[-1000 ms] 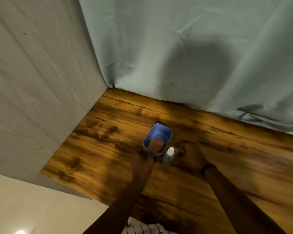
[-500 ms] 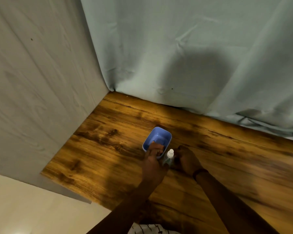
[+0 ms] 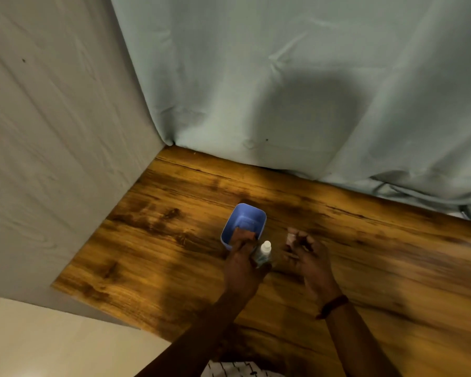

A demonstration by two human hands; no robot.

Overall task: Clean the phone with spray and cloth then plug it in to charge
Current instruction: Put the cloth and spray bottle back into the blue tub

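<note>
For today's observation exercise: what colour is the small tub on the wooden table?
The tub is blue, clearest in the head view.

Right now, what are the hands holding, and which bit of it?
The left hand pinches the brown cloth by its near edge, at the blue tub's rim. The right hand is open, holding nothing; the spray bottle stands between them.

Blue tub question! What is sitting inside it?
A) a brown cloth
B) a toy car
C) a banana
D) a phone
A: a brown cloth lies in the near end of the blue tub, and the left hand reaches to it, beside the small white-capped spray bottle.
</note>
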